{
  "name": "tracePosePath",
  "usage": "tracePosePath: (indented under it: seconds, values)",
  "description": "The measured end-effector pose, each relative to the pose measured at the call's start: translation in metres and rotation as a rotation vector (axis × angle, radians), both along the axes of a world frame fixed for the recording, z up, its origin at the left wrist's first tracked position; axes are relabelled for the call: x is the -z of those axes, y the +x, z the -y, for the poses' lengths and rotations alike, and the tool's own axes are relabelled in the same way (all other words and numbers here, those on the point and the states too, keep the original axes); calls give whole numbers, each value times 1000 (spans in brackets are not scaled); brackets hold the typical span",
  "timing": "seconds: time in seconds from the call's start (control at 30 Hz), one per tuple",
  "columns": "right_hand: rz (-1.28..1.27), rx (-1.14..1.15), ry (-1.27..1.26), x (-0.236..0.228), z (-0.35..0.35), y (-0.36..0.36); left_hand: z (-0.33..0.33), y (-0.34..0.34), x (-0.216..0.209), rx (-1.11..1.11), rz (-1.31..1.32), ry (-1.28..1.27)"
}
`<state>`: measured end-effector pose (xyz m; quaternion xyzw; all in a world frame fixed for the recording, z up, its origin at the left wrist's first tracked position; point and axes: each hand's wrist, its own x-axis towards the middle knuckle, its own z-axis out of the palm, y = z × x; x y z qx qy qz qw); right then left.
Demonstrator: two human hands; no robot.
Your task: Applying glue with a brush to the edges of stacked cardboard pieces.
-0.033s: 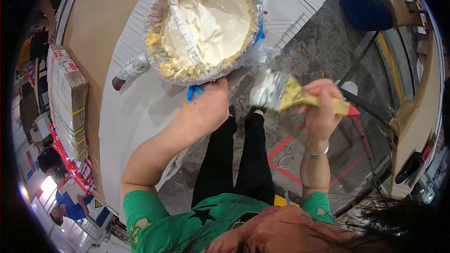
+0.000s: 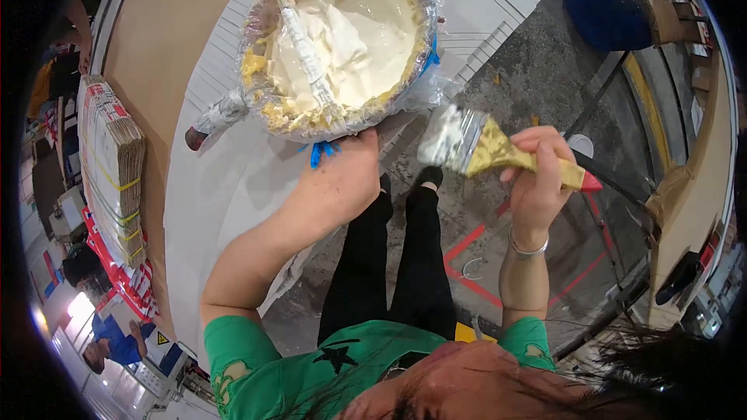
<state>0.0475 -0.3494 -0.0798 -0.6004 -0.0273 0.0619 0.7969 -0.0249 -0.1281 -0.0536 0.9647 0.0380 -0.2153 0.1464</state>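
My left hand [image 2: 340, 175] grips the near edge of a bowl [image 2: 259, 39] lined with clear plastic, its fingers hidden beneath. Thick cream-coloured paste [image 2: 381, 27] fills the bowl, and yellowish crust rings the inside wall. A paste-coated stick [image 2: 303, 50] leans across it from the back left. Blue ties [image 2: 319, 154] hang at the near rim. To the right, clear of the bowl, my right hand [image 2: 541, 175] is closed round the yellow, red-tipped handle of a flat paintbrush [image 2: 490, 148]. White paste coats its bristles, which point left.
Under the bowl is a pale board [image 2: 198, 187] with lines along its edge. Bundled cardboard [image 2: 113, 171] stands at the left. A plastic-wrapped handle [image 2: 218, 118] juts out left of the bowl. A blue chair [image 2: 607, 8] is at the far right. Another person [image 2: 117, 346] appears at the lower left.
The brush and my right hand have shifted slightly right, and the brush is less blurred. My left hand and the bowl keep their places.
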Motion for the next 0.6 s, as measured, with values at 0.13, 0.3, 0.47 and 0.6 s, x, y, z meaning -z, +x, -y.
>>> tracePosePath:
  seconds: [0.13,0.3,0.47,0.6]
  values:
    - [-45,-227,-151,4,1,-9,-3,-5,5,38,99,-66]
    - [-1,52,-33,0,4,15,-4,-1,3,43,82,-62]
    - [-29,-104,-103,-4,5,24,-6,1,-1,86,139,-44]
    - [-30,-71,-151,-6,7,34,-4,-1,1,84,165,-51]
